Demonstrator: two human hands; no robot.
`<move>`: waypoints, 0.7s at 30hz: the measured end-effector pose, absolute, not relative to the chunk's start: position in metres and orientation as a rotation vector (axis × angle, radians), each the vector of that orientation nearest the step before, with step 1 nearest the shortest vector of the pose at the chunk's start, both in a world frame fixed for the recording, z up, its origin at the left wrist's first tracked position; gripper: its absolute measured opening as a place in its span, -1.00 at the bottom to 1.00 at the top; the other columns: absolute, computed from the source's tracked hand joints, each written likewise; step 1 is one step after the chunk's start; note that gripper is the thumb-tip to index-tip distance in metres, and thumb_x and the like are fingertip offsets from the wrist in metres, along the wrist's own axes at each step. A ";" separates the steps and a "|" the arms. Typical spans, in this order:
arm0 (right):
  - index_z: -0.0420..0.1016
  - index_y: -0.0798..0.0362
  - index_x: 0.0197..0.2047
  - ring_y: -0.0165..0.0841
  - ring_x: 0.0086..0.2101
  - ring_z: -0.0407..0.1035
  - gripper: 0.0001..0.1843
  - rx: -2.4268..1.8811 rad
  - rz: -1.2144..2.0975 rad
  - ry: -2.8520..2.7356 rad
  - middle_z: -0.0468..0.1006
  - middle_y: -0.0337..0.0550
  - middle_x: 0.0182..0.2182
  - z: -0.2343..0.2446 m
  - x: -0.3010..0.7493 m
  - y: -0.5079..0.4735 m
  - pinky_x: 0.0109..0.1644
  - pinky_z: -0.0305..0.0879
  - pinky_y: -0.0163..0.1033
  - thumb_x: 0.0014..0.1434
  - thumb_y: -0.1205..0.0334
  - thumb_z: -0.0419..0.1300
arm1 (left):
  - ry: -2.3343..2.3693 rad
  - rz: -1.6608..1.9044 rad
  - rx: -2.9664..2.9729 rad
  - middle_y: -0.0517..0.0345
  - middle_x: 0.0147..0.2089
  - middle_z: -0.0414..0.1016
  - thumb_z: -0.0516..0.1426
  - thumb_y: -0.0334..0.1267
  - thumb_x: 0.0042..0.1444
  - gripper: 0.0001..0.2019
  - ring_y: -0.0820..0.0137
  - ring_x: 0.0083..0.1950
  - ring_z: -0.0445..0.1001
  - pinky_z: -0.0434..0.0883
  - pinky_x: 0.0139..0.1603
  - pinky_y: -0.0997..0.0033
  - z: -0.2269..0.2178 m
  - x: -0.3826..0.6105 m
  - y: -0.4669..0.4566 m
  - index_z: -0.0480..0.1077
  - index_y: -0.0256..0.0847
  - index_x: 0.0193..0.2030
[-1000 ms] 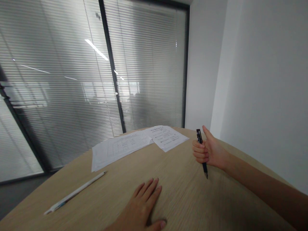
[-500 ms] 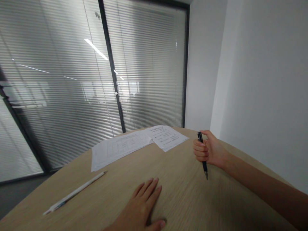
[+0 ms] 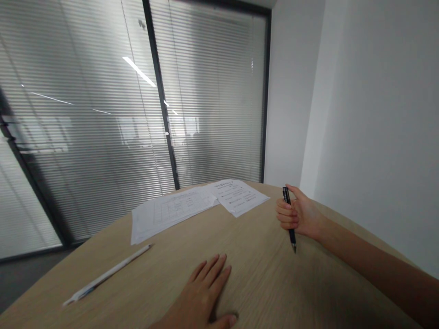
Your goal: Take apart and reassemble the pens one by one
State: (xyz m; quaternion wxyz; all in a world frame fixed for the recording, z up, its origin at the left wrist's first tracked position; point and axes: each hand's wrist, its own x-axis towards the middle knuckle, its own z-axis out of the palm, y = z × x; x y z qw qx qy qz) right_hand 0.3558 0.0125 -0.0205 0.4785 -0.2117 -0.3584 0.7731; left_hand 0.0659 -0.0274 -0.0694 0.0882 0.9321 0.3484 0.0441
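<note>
The slim black click pen (image 3: pixel 289 219) stands nearly upright in my right hand (image 3: pixel 297 214) at the far right of the table. My fingers are clenched round its barrel in a fist, tip down. I judge this grip clumsy: the tip could jab or mark the pale round wooden table (image 3: pixel 267 283). My left hand (image 3: pixel 206 292) lies flat and released, near me. A long white pen (image 3: pixel 108 274) lies to the left, and printed white paper sheets (image 3: pixel 171 210) lie farther off. Beyond is a glass wall with grey slatted blinds (image 3: pixel 85 114), and a plain white wall (image 3: pixel 377 114) is on the right.

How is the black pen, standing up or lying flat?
Standing up: the right hand grips the black pen nearly upright, tip pointing down.
</note>
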 end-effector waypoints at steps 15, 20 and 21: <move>0.04 0.07 -0.71 -0.60 -0.80 -0.31 -0.41 -0.583 1.685 -0.983 -0.13 -0.47 -0.84 -0.022 0.363 0.021 -0.80 -0.23 -0.50 0.04 -0.26 -0.18 | 1.061 0.067 2.778 0.00 0.26 -0.15 -0.12 0.16 0.02 -0.33 0.18 0.25 -0.14 -0.07 0.18 0.05 -0.071 0.066 -0.025 -0.03 -0.18 0.20; 0.16 0.07 -0.56 -0.60 -0.79 -0.11 -0.68 -1.005 1.427 -1.093 0.08 -0.44 -0.80 -0.027 0.371 0.028 -0.76 -0.15 -0.51 0.07 0.02 -0.02 | 1.082 0.055 2.769 -0.03 0.25 -0.14 -0.15 0.18 0.01 -0.31 0.16 0.24 -0.13 -0.06 0.19 0.06 -0.066 0.069 -0.027 -0.01 -0.22 0.20; 0.15 0.08 -0.57 -0.60 -0.78 -0.07 -0.74 -1.108 1.366 -1.130 0.11 -0.42 -0.78 -0.030 0.374 0.030 -0.75 -0.12 -0.50 0.04 0.11 0.01 | 1.081 0.058 2.766 -0.04 0.25 -0.14 -0.15 0.19 0.01 -0.31 0.16 0.24 -0.12 -0.06 0.19 0.06 -0.066 0.069 -0.027 -0.01 -0.22 0.20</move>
